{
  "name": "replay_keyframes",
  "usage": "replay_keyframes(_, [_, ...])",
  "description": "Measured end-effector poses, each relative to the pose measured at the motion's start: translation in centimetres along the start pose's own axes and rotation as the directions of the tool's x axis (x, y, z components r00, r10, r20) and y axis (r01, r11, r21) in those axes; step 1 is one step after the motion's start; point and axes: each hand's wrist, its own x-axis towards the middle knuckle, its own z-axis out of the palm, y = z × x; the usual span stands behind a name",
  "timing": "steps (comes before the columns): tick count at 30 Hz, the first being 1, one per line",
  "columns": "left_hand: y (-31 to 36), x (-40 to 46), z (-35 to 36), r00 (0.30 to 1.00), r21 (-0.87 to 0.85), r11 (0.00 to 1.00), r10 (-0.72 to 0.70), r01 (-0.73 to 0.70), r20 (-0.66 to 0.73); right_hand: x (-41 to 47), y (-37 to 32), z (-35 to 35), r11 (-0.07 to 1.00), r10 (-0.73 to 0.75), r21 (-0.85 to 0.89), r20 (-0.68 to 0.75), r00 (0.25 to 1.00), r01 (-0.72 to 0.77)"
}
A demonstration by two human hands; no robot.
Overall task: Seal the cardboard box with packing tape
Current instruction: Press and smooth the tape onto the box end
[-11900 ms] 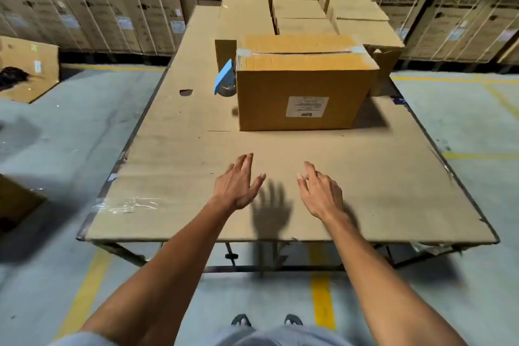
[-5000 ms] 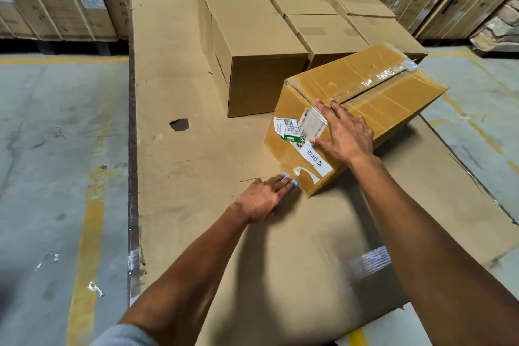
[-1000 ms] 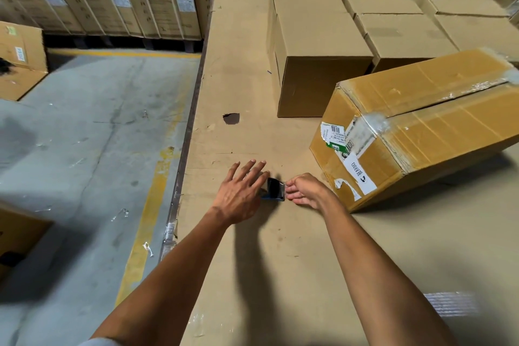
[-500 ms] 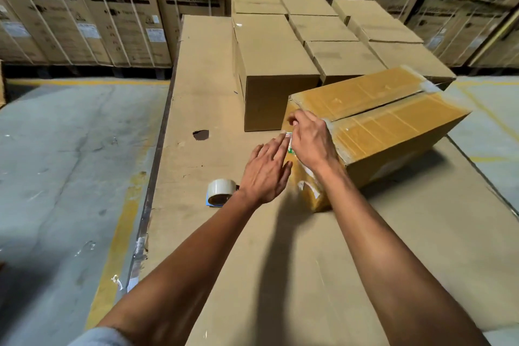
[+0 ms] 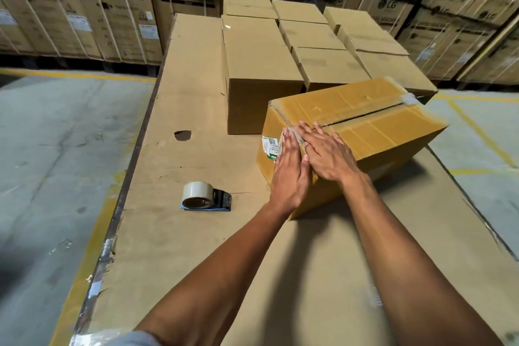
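A glossy, tape-covered cardboard box [image 5: 373, 118] lies at an angle on the cardboard-topped table [image 5: 174, 239]. Clear tape runs along its top seam and folds over the near end. My left hand [image 5: 289, 174] lies flat on the box's near end face, partly covering a white and green label [image 5: 270, 146]. My right hand [image 5: 325, 152] presses flat on the near top edge, over the tape end. Both hands have fingers stretched out and hold nothing. A tape dispenser [image 5: 206, 196] with a roll of clear tape lies on the table to the left of my hands, untouched.
Several plain closed cartons [image 5: 258, 64] stand in rows behind the taped box. Stacks of large LG washing machine cartons [image 5: 112, 8] line the back wall. A hole [image 5: 182, 135] shows in the table's cardboard cover. Concrete floor with yellow lines [image 5: 92, 239] lies on both sides.
Over the last second my hands left the tape dispenser on the table and moved onto the box's near end, now lying flatter over the tape. The head view shifted slightly.
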Motion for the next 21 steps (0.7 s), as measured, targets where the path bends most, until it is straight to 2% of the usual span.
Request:
replay_keyframes(4, [-0.3,-0.8,1.4,0.991,-0.072,0.988,-0.136,0.136,0.011,0.0,-0.1,0.3,1.0,0.016,-0.022,-0.018,1.0,-0.016])
replay_keyframes(10, [-1.1,-1.6,1.5,0.97,-0.014,0.97,-0.241,0.242,0.034,-0.1,-0.5,0.3,0.998,0.063,-0.004,-0.017,0.998,-0.063])
replay_keyframes(15, [0.5,-0.1,1.1,0.972,-0.089,0.975,-0.21,0.202,-0.1,-0.5,-0.1,0.0,0.998,-0.063,-0.023,-0.039,0.997,0.062])
replay_keyframes(18, [0.5,0.4,1.4,0.981,-0.119,0.979,-0.178,0.168,-0.081,-0.3,0.0,0.1,0.999,-0.05,0.0,-0.027,0.998,0.05])
replay_keyframes(21, [-0.4,-0.2,2.1,0.971,-0.135,0.965,-0.233,0.224,-0.054,-0.1,-0.2,0.5,1.0,-0.02,0.002,-0.038,0.999,0.02])
